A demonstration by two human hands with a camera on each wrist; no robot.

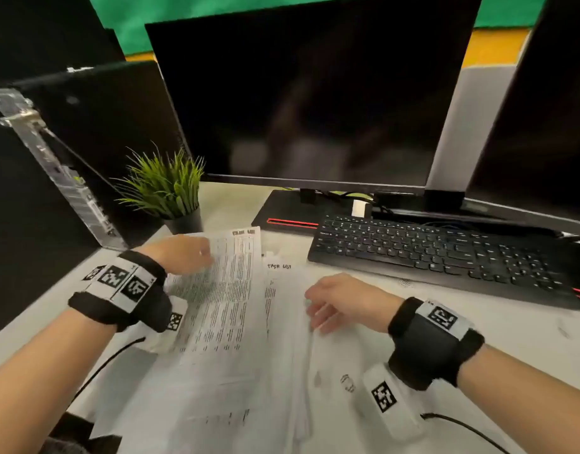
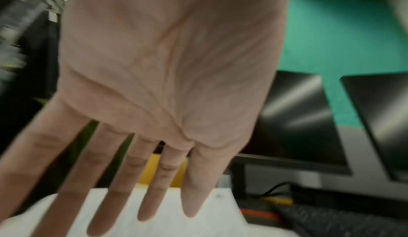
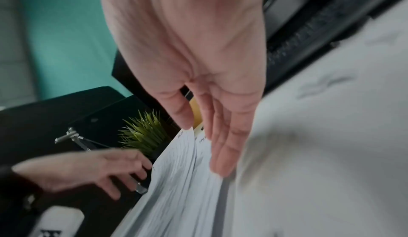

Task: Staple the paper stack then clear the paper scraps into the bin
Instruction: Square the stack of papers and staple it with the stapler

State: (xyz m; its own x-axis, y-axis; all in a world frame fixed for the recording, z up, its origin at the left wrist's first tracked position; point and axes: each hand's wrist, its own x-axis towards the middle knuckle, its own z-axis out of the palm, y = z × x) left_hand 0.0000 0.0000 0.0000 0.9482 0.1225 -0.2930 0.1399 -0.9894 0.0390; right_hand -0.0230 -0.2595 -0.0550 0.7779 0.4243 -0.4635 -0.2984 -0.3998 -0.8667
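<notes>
Several printed sheets headed "Task list" lie fanned out on the white desk. My left hand rests on the far left corner of the top sheet; its fingers are straight and spread above the white paper. My right hand lies at the right edge of the pile, with straight fingers touching the paper edges. A dark object with a shiny metal end sits under the left fingers; I cannot tell what it is. Small scraps or marks dot the desk. No bin is in view.
A black keyboard lies right behind the papers, in front of a dark monitor, with a second screen at the right. A potted grass plant and a black computer case stand at the left.
</notes>
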